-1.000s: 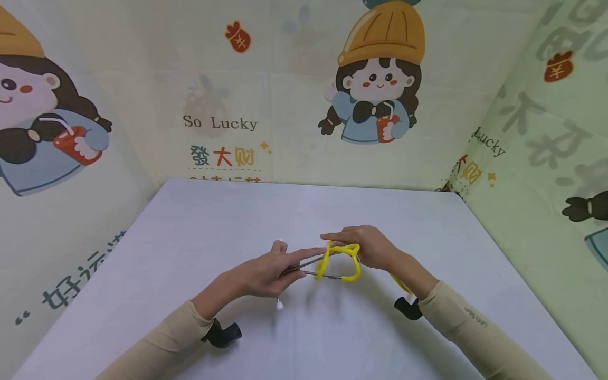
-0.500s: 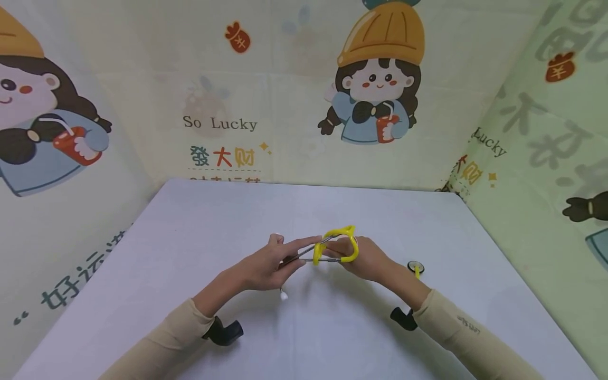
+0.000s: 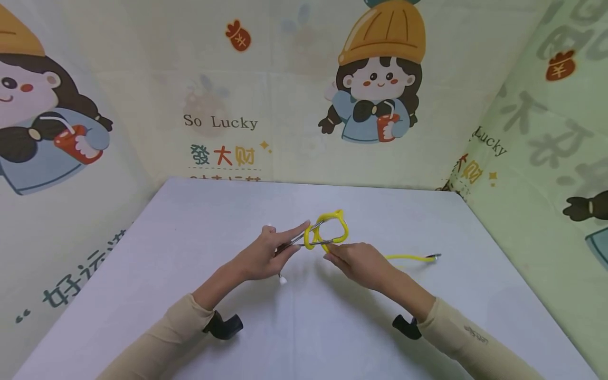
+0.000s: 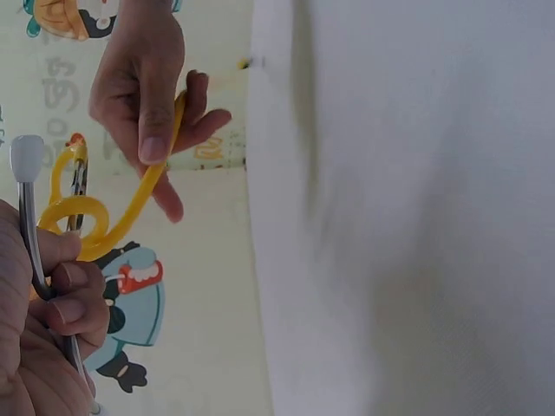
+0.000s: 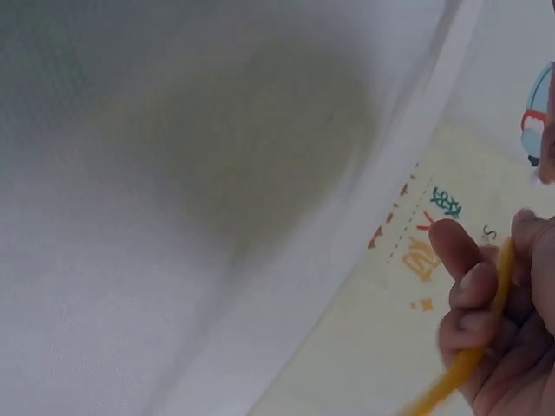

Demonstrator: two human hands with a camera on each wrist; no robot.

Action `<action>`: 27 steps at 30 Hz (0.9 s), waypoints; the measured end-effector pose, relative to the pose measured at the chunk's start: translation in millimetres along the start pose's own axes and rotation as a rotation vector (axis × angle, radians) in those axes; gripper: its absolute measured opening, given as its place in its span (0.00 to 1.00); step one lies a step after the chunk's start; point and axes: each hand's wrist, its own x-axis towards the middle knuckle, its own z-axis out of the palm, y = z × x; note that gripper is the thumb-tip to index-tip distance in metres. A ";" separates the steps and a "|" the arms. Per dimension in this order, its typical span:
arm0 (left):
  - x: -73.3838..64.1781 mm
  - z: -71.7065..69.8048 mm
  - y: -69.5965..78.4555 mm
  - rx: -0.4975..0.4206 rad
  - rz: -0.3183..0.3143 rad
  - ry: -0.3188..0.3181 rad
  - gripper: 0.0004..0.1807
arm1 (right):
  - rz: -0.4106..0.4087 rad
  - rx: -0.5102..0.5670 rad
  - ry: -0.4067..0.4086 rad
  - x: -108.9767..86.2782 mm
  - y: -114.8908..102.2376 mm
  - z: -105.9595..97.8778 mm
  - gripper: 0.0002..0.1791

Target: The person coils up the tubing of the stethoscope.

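Note:
A stethoscope with yellow tubing [image 3: 345,228] is held up over the table between both hands. My left hand [image 3: 258,258] grips its metal ear tubes, index finger stretched along one of them. One white ear tip [image 3: 283,280] hangs below that hand, and another ear tip [image 4: 27,158] stands out in the left wrist view. The tubing loops around the metal tubes near their yoke. Just below this loop, my right hand [image 3: 361,264] pinches the tubing between thumb and fingers. A length of tubing trails out behind the right hand to the chest piece [image 3: 436,257].
The white table [image 3: 228,211] spreads beneath both hands. Printed cloth walls [image 3: 294,105] rise behind it and along both sides. Black camera mounts [image 3: 225,326] sit under the wrists, beside the beige sleeves [image 3: 161,338].
Both hands and the stethoscope have risen in the head view, drifting slightly left. The right hand has shifted from behind the loop to below it. The chest piece has swung out to the right.

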 end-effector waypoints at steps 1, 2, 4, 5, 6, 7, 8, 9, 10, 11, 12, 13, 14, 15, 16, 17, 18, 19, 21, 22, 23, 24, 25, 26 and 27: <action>0.5 -0.6 -0.6 0.000 -0.016 0.005 0.32 | 0.003 -0.004 0.000 -0.8 -1.2 -1.1 0.15; 1.1 -1.4 -0.8 0.000 -0.030 0.007 0.32 | 0.005 -0.011 0.002 -1.7 -2.3 -2.2 0.15; 1.9 -2.3 -2.1 -0.001 -0.055 0.011 0.32 | 0.013 -0.026 0.010 -4.3 -4.4 -4.5 0.19; 2.2 -2.7 -2.7 -0.002 -0.065 0.011 0.32 | 0.018 -0.030 0.015 -5.4 -5.6 -5.8 0.19; 2.6 -3.2 -3.1 -0.003 -0.072 0.012 0.32 | 0.021 -0.039 0.022 -6.5 -6.8 -7.2 0.19; 2.8 -3.6 -3.5 -0.004 -0.074 0.016 0.31 | 0.017 -0.054 0.035 -7.6 -8.0 -8.5 0.19; 3.3 -4.0 -4.0 -0.002 -0.076 0.020 0.31 | 0.014 -0.066 0.049 -8.6 -9.2 -9.8 0.19; 3.8 -4.6 -4.3 -0.002 -0.076 0.028 0.31 | 0.007 -0.080 0.063 -9.4 -10.8 -11.4 0.19; 4.3 -5.1 -4.7 0.003 -0.074 0.038 0.31 | -0.002 -0.093 0.079 -10.3 -12.5 -13.0 0.18; 4.7 -5.7 -5.1 0.005 -0.078 0.047 0.30 | -0.010 -0.104 0.095 -11.3 -14.0 -14.5 0.18; 5.1 -6.3 -5.6 0.006 -0.082 0.059 0.30 | -0.021 -0.117 0.111 -12.3 -15.9 -16.1 0.17; 5.6 -6.8 -6.3 0.008 -0.088 0.071 0.30 | -0.030 -0.124 0.126 -13.8 -17.8 -18.0 0.16; 6.0 -7.5 -6.9 0.014 -0.098 0.083 0.30 | -0.036 -0.127 0.138 -15.1 -19.8 -19.8 0.15; 6.1 -8.3 -7.5 0.020 -0.106 0.093 0.30 | -0.045 -0.134 0.148 -16.5 -22.0 -21.8 0.15; 6.1 -8.8 -8.6 0.031 -0.120 0.101 0.30 | -0.054 -0.138 0.159 -18.2 -23.7 -23.3 0.14; 5.9 -9.2 -9.9 0.039 -0.134 0.109 0.30 | -0.062 -0.141 0.167 -19.6 -25.5 -24.8 0.13; 5.7 -9.7 -11.2 0.049 -0.145 0.114 0.30 | -0.071 -0.146 0.177 -21.1 -27.5 -26.4 0.13; 5.2 -10.2 -12.7 0.061 -0.155 0.116 0.30 | -0.078 -0.150 0.184 -22.6 -29.0 -27.6 0.13; 4.2 -10.9 -15.5 0.082 -0.169 0.116 0.30 | -0.097 -0.165 0.201 -24.9 -31.7 -29.8 0.14; 3.6 -11.0 -16.8 0.091 -0.178 0.116 0.30 | -0.103 -0.174 0.208 -25.9 -32.7 -30.7 0.14; 3.1 -11.2 -18.0 0.098 -0.184 0.115 0.30 | -0.108 -0.180 0.212 -26.6 -34.0 -31.9 0.14; 2.8 -11.2 -18.8 0.106 -0.192 0.111 0.30 | -0.111 -0.192 0.216 -27.3 -35.1 -33.0 0.14; 2.4 -11.2 -19.4 0.114 -0.196 0.108 0.30 | -0.112 -0.202 0.217 -27.9 -36.0 -34.0 0.14; 2.2 -11.0 -20.1 0.119 -0.200 0.107 0.30 | -0.112 -0.213 0.218 -28.2 -37.1 -35.1 0.14; 1.8 -10.7 -20.2 0.124 -0.203 0.105 0.30 | -0.109 -0.223 0.216 -28.6 -38.1 -36.3 0.14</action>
